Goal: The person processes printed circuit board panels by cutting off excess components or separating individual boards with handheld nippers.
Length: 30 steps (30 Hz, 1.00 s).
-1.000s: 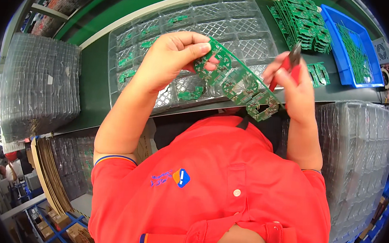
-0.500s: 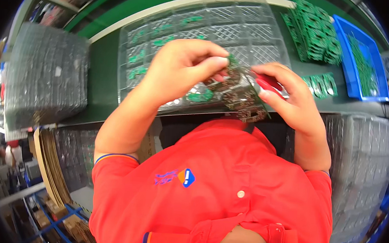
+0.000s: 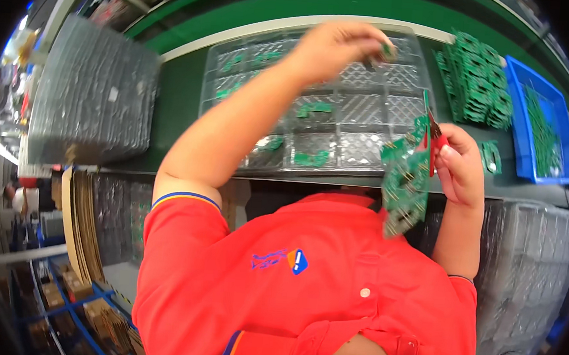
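My left hand is over the far part of a clear plastic tray, slightly blurred. Pinched in its fingertips is a small green circuit board. Red-handled cutters are gripped in my right hand, to the right of the tray, jaws pointing away from me. A green circuit board panel hangs beside the cutters, its lower end past the bench edge; how it is held is partly hidden. Small green boards lie in several tray compartments.
A tall stack of clear trays stands at the left. To the right are piled green board panels, a blue bin with green strips inside, and a small panel piece on the bench. More clear trays stand below at right.
My left hand has moved away from the panel, up and right over the tray, with a small board. My right hand has shifted right and down, and the panel now hangs beside it.
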{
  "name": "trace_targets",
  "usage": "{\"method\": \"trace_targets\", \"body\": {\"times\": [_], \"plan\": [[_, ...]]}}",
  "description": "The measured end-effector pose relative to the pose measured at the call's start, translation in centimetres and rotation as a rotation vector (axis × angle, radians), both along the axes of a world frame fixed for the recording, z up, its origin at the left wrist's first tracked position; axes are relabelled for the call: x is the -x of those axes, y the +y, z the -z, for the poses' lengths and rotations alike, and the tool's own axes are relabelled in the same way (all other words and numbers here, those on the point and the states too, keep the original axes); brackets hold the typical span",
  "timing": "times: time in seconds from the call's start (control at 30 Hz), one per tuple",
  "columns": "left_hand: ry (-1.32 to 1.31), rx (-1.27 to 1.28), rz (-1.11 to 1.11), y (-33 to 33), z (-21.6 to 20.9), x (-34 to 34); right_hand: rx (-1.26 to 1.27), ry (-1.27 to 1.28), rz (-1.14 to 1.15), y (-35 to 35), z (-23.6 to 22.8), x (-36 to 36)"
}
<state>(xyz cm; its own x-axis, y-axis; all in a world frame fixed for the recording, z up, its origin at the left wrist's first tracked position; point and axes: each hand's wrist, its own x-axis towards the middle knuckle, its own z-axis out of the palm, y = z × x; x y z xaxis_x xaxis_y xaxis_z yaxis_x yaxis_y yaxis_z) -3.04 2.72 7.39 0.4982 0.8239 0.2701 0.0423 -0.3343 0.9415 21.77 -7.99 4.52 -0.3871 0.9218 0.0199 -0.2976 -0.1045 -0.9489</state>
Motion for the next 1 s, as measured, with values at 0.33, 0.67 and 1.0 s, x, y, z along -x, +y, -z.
{"method": "trace_targets", "body": {"times": [0.33,0.67,1.0], "plan": [[0.980,-0.387,-0.257,10.4,5.3,0.3,-0.150,-0.215,0.228,-1.1,-3.3,-1.8],[0.365,0.168,0.265,-1.0,-6.6,-5.5,-0.573,-0.695,0.533,0.1,-5.0,0.2],[0.958,-0.230,-0.006,5.0,3.5,-1.1,-0.317,-0.317,0.404,-0.5,-4.9,-0.1]]}}
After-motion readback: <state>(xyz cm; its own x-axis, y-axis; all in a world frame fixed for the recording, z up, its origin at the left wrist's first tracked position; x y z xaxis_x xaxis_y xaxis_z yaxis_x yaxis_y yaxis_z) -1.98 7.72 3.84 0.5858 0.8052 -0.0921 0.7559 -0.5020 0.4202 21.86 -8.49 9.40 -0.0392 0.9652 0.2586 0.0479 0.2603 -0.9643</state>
